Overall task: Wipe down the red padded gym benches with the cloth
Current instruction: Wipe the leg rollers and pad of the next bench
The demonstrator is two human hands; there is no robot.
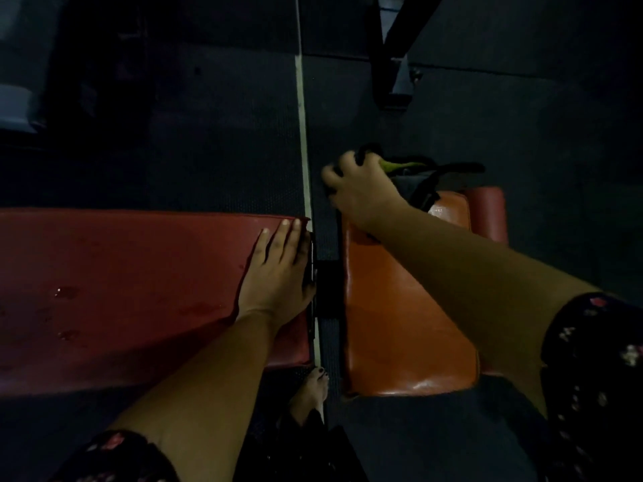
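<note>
A long dark red bench pad runs across the left, with a few wet spots on it. My left hand rests flat on its right end, fingers straight. Across a narrow gap lies a brighter orange-red seat pad. My right hand, blurred, is at that pad's far end with its fingers curled round a dark cloth. A green and black piece shows just past the hand; I cannot tell whether it belongs to the cloth.
A red roller pad sits at the far right of the seat pad, and a black strap crosses there. A black machine frame stands on the dark rubber floor beyond. A white floor line runs away from me. My bare foot is under the gap.
</note>
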